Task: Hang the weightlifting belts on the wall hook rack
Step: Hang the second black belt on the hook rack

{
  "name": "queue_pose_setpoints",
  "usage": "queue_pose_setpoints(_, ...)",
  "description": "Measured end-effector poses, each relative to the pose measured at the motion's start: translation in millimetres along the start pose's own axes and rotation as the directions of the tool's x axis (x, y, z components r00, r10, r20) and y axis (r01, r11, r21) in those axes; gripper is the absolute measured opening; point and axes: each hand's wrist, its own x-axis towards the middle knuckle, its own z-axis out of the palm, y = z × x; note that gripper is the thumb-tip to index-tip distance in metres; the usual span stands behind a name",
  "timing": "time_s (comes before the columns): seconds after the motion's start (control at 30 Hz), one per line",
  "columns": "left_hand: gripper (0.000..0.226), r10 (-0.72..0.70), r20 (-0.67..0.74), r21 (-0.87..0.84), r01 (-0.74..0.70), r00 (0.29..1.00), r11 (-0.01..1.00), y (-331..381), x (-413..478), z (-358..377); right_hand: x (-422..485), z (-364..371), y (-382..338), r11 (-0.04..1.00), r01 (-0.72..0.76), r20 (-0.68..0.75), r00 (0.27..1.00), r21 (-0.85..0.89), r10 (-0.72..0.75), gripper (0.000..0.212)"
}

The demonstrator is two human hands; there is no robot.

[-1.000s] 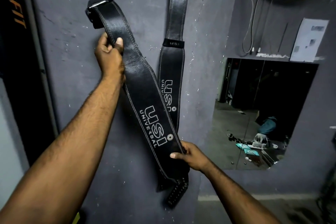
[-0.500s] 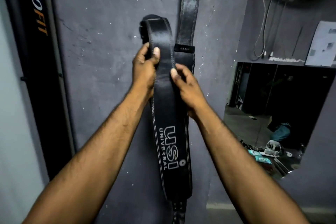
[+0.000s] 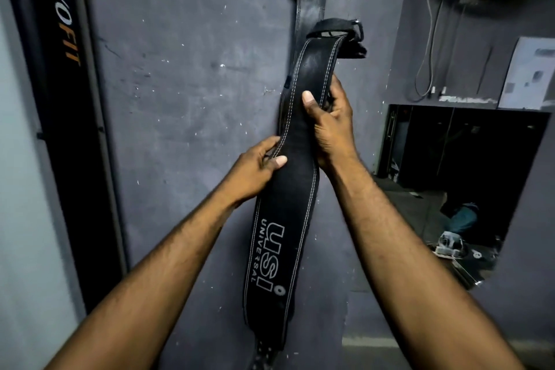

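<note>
I hold a black leather weightlifting belt [image 3: 288, 198] with white stitching and a "USI UNIVERSAL" print upright in front of the grey wall. My right hand [image 3: 330, 120] grips its narrow upper part, thumb across the front. My left hand [image 3: 255, 168] pinches its left edge lower down. The belt's buckle end [image 3: 339, 36] curls over at the top. A second black belt [image 3: 310, 6] hangs on the wall right behind it, mostly hidden below. The hook it hangs from is out of frame.
A black upright post with orange lettering [image 3: 60, 75] stands at the left. To the right a wall mirror [image 3: 459, 189] reflects floor clutter. Cables [image 3: 426, 48] and a white paper sheet [image 3: 528, 75] hang on the right wall.
My right hand has moved up to grip the belt's upper part and my left hand has dropped lower on its left edge. The buckle end has shifted right, over the hanging belt.
</note>
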Motion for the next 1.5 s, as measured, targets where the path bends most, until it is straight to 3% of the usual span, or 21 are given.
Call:
queue_pose_setpoints(0.13, 0.038, 0.073, -0.170, 0.075, -0.061, 0.983, 0.995, 9, -5, 13, 0, -3, -2, 0.998, -0.022, -0.002, 1.000, 0.053, 0.022, 0.047)
queue_pose_setpoints(0.23, 0.036, 0.026, 0.047, -0.190, -0.016, 0.999, 0.982, 4, -14, 8, -1, -8, -4, 0.996, -0.025, -0.010, 1.000, 0.088, 0.026, 0.047)
queue_pose_setpoints(0.3, 0.038, 0.021, 0.095, -0.197, -0.002, 0.995, 0.980, -2, -23, 12, 0, -11, -5, 0.995, -0.033, -0.034, 0.999, 0.096, 0.036, 0.047)
queue_pose_setpoints(0.47, 0.027, 0.121, -0.203, 0.034, -0.117, 0.972, 0.993, -11, -28, 35, 1, -15, -9, 0.994, -0.059, -0.048, 0.997, 0.093, 0.064, 0.045)
queue_pose_setpoints(0.63, 0.037, 0.020, 0.064, -0.151, -0.010, 0.998, 0.988, -27, -33, 33, -2, -20, -9, 0.996, -0.039, -0.059, 0.997, 0.080, 0.043, 0.042)
queue_pose_setpoints(0.77, 0.039, 0.012, -0.002, -0.177, -0.012, 1.000, 0.984, -29, -33, 35, -2, -22, -11, 0.994, -0.026, -0.088, 0.996, 0.106, 0.035, 0.043)
queue_pose_setpoints(0.93, 0.033, -0.080, 0.168, -0.183, 0.111, 0.983, 0.977, -42, -38, 29, 0, -21, -14, 0.988, -0.045, -0.091, 0.994, 0.150, 0.059, 0.046)
queue_pose_setpoints(1.07, 0.035, -0.072, 0.119, -0.197, 0.095, 0.990, 0.976, -45, -42, 27, 2, -22, -14, 0.981, -0.059, -0.101, 0.992, 0.185, 0.078, 0.048)
queue_pose_setpoints(1.17, 0.033, -0.121, 0.176, -0.176, 0.152, 0.977, 0.973, -53, -47, 24, 4, -20, -17, 0.978, -0.070, -0.105, 0.990, 0.196, 0.092, 0.049)
queue_pose_setpoints(1.3, 0.036, -0.094, 0.061, -0.151, 0.103, 0.994, 0.983, -60, -54, 30, 3, -19, -16, 0.974, -0.067, -0.114, 0.989, 0.216, 0.093, 0.056)
queue_pose_setpoints(1.43, 0.033, -0.121, 0.124, -0.135, 0.137, 0.985, 0.981, -71, -60, 28, 3, -16, -17, 0.970, -0.074, -0.127, 0.986, 0.231, 0.105, 0.052)
queue_pose_setpoints(1.5, 0.030, -0.114, 0.079, -0.118, 0.123, 0.990, 0.985, -74, -62, 28, 2, -16, -17, 0.969, -0.076, -0.135, 0.985, 0.234, 0.110, 0.053)
